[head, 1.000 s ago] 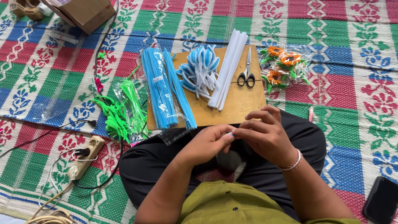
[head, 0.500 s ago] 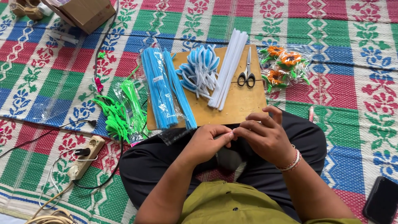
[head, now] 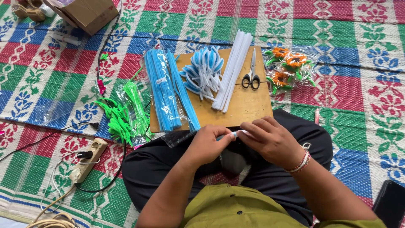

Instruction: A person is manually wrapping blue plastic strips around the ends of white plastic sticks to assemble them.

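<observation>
My left hand and my right hand meet over my lap, fingertips pinching a short white and blue pipe-cleaner piece between them. Just beyond lies a brown board holding blue pipe cleaners, a pile of bent blue-and-white loops, a bundle of white pipe cleaners and black-handled scissors.
Green pipe cleaners in a clear bag lie left of the board. Finished orange-and-green flowers in a bag sit at its right. A power strip with cables lies at left, a cardboard box far left, a dark phone bottom right.
My right hand's raised fingers have come down and flattened over the piece. Both hands have shifted slightly towards the board's near edge.
</observation>
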